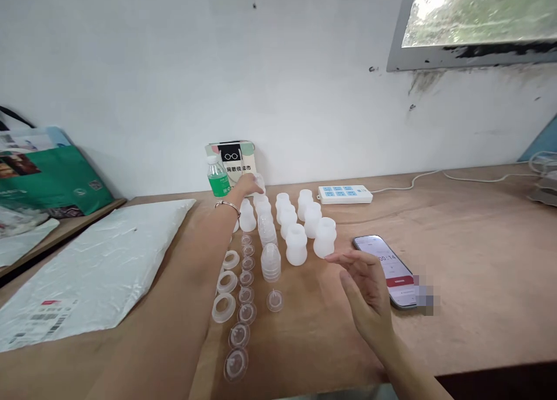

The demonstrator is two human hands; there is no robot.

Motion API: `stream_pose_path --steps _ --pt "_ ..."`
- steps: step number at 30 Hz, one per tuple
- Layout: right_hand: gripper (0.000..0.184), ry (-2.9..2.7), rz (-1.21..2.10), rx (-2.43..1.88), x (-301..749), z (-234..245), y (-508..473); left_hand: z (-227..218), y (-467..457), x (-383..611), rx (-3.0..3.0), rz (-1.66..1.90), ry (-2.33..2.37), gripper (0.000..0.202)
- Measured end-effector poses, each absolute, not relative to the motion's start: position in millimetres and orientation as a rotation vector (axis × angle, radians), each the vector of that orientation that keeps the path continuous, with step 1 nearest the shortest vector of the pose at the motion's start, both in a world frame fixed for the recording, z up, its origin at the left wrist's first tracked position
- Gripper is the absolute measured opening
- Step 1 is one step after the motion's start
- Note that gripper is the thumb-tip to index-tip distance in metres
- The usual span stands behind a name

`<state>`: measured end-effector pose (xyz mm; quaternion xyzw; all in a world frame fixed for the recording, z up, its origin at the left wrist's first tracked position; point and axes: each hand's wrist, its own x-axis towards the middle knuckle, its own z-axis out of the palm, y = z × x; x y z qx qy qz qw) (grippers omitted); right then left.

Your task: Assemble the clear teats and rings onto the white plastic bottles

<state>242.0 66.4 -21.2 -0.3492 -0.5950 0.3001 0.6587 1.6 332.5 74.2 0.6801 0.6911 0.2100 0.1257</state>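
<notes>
Stretched out to the back of the rows, my left hand (247, 185) is closed around a translucent cap (260, 182), partly hidden by the fingers. Below it runs a column of clear domed caps (271, 263). My right hand (368, 287) is open over the table, fingers apart and holding nothing, near the front white waisted bottle (325, 237). Several such bottles stand upright in two columns. Left of the caps lie a line of small clear nipple-like discs (246, 313) and several white rings (224, 307). One more clear disc (274, 300) lies in front of the caps.
A phone (394, 272) showing a timer lies right of my right hand. Behind stand a power strip (345, 194), a green-labelled bottle (217, 177) and a paper bag (241, 156). A white plastic mailer (108, 266) and a green bag (56, 176) are at left.
</notes>
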Motion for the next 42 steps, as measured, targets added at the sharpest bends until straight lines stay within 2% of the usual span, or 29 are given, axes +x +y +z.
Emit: stream_pose_path --steps 9,13,15,20,23,25,27,29,30,35,38,42 --pt "0.014 -1.327 0.7 -0.823 240 -18 65 63 343 1 1.891 0.533 1.961 0.033" --pt "0.015 -1.335 0.712 -0.838 240 -18 65 72 333 -2 1.869 0.615 1.926 0.068" --pt "0.015 -1.327 0.716 -0.851 240 -18 64 83 323 -6 1.858 0.695 1.894 0.077" --pt "0.012 -1.327 0.719 -0.861 241 -18 64 117 265 -19 1.888 1.049 1.811 0.053" --pt "0.008 -1.399 0.745 -0.898 239 -21 66 123 207 -30 2.015 1.264 1.599 0.039" --pt "0.007 -1.498 0.789 -0.964 235 -22 67 114 165 -35 2.152 1.125 1.564 0.031" --pt "0.006 -1.612 0.84 -1.038 229 -23 68 97 130 -37 2.315 0.833 1.476 0.028" --pt "0.006 -1.7 0.872 -1.103 223 -22 68 75 106 -33 2.367 0.546 1.403 0.027" --pt "0.007 -1.723 0.876 -1.131 221 -21 69 63 99 -29 2.381 0.512 1.407 0.027" --pt "0.011 -1.678 0.813 -1.188 225 -17 71 21 101 -4 2.381 0.652 1.392 0.043" --pt "0.012 -1.632 0.783 -1.227 233 -14 72 15 107 4 2.324 0.724 1.415 0.05" --pt "0.013 -1.607 0.757 -1.264 238 -11 78 20 107 6 2.279 0.717 1.386 0.046"
